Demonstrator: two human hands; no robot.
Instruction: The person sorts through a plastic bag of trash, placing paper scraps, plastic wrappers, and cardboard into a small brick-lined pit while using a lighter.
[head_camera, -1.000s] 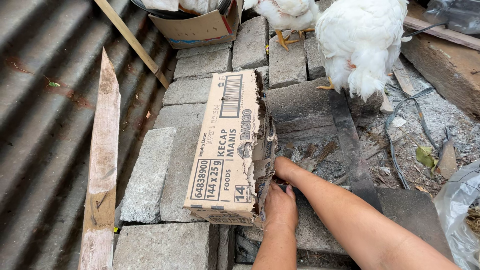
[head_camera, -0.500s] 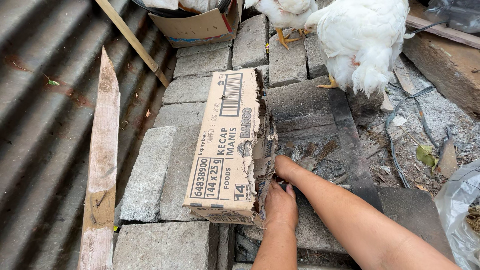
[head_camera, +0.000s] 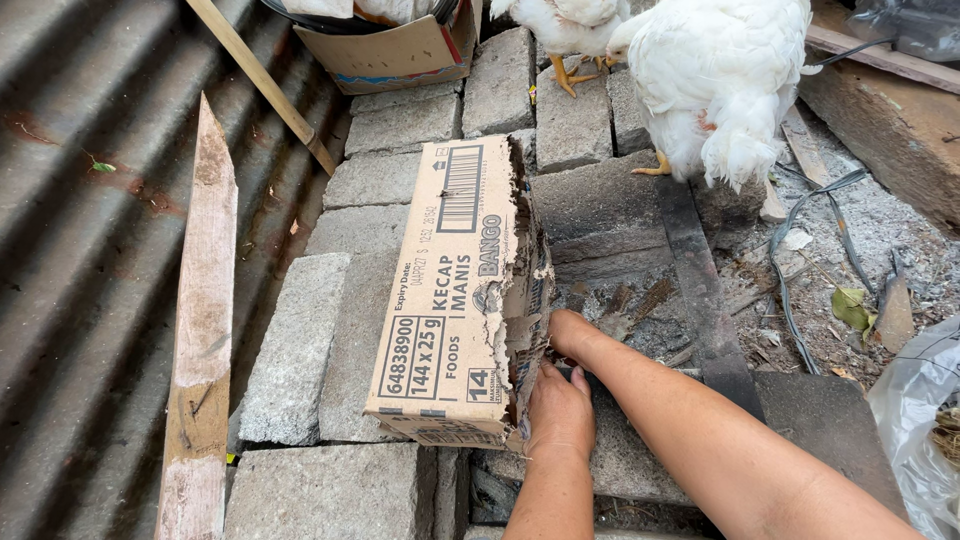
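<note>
From my feed, both hands—left hand (head_camera: 560, 412) and right hand (head_camera: 572, 335)—pinched the torn edge of the cardboard box (head_camera: 455, 300), which lay on the grey blocks (head_camera: 375, 180)—seemingly to steady it.

The fingertips of the left hand (head_camera: 560, 412) and of the right hand (head_camera: 568, 335) disappear behind the torn edge of the printed brown cardboard box (head_camera: 455, 300), so neither grip can be made out, nor anything inside the box. Both forearms run off the bottom edge. The large white chicken (head_camera: 725, 85) loses its back to the top edge, the smaller white chicken (head_camera: 565, 25) shows only breast and legs, and the clear plastic bag (head_camera: 915, 420) is cut by the right edge.
</note>
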